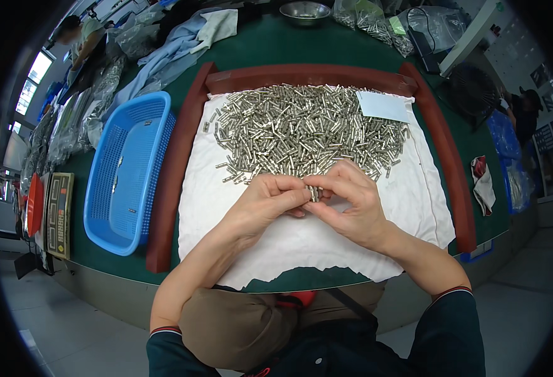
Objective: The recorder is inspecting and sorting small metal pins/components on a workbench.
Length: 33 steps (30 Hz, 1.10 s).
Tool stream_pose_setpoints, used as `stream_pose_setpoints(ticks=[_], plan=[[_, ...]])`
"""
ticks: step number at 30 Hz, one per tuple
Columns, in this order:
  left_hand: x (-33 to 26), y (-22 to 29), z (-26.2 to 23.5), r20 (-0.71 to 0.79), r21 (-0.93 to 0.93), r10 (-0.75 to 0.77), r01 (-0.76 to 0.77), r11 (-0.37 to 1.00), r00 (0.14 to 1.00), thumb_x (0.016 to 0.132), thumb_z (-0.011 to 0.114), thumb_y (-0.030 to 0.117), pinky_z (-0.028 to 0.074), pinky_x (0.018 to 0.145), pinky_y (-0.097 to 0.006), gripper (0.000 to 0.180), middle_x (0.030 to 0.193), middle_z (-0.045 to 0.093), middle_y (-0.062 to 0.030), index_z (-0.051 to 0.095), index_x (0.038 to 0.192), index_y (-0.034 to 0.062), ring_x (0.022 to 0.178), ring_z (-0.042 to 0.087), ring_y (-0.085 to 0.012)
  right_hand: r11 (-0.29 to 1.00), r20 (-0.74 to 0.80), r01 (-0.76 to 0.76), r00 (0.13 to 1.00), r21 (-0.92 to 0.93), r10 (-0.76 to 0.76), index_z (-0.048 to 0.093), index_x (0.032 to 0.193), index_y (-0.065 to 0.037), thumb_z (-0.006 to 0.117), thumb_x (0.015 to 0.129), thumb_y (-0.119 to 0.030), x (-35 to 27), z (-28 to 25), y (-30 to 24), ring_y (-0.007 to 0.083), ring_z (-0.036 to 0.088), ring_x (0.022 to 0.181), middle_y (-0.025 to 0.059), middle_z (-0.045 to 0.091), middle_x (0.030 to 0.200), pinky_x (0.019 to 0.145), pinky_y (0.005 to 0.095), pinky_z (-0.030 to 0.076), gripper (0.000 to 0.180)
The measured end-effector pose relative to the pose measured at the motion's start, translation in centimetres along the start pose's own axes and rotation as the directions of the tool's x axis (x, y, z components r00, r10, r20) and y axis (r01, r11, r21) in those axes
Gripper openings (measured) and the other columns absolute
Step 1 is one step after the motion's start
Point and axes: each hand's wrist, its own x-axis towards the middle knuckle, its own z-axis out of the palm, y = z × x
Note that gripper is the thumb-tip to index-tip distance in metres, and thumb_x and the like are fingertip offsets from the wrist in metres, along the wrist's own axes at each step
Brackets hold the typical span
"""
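A wide pile of small silvery metal pins (289,125) lies spread over a white cloth (289,242). At the pile's near edge my two hands meet. Several upright metal pins (314,193) are pinched between them. My left hand (269,198) is closed, its thumb and index finger against the pins' left side. From the other side, the thumb and fingers of my right hand (352,198) close on the same pins. The fingers partly hide the pins, so their exact number is unclear. A pale blue card (383,107) rests on the pile's far right.
A dark red frame (308,76) borders the cloth at the back and both sides. Left of it stands a blue basket (94,201) holding a few pins. A metal bowl (305,12) and bagged parts (383,28) sit at the back. Other people are in the far corners.
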Motion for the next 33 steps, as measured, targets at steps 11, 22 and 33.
stream_pose_setpoints(ticks=[11, 22, 33], plan=[[-0.3, 1.0, 0.6, -0.013, -0.013, 0.01, -0.01, 1.0, 1.0, 0.09, 0.058, 0.016, 0.048, 0.072, -0.023, 0.018, 0.089, 0.066, -0.0055, 0.065, 0.095, 0.0006, 0.079, 0.061, -0.0095, 0.984, 0.002, -0.123, 0.992, 0.126, 0.123, 0.068, 0.094, -0.004, 0.072, 0.069, -0.001, 0.5, -0.8, -0.5, 0.0124, 0.052, 0.066, 0.0024, 0.054, 0.075, 0.055, 0.0254, 0.044, 0.025], [-0.8, 1.3, -0.5, -0.262, -0.046, 0.262, -0.284, 0.958, 0.929, 0.089, 0.054, 0.01, 0.048, 0.073, -0.025, 0.013, 0.089, 0.065, -0.0117, 0.06, 0.093, -0.0016, 0.074, 0.059, -0.0121, -0.429, 0.601, -0.445, 0.713, 0.786, 0.362, 0.059, 0.11, -0.003, 0.066, 0.085, -0.031, 0.7, -2.6, 1.2, 0.0129, 0.046, 0.067, -0.0005, 0.049, 0.068, 0.069, 0.0299, 0.04, 0.038], [0.0, 1.1, -0.3, -0.178, -0.01, 0.232, -0.237, 0.971, 0.956, 0.089, 0.057, 0.012, 0.047, 0.07, -0.024, 0.012, 0.088, 0.065, -0.0093, 0.062, 0.091, 0.0009, 0.073, 0.058, -0.0109, -0.444, 0.601, -0.429, 0.696, 0.786, 0.392, 0.058, 0.11, -0.001, 0.064, 0.086, -0.03, 0.7, -2.8, 2.1, 0.0119, 0.041, 0.063, -0.0003, 0.047, 0.065, 0.067, 0.0289, 0.037, 0.039]])
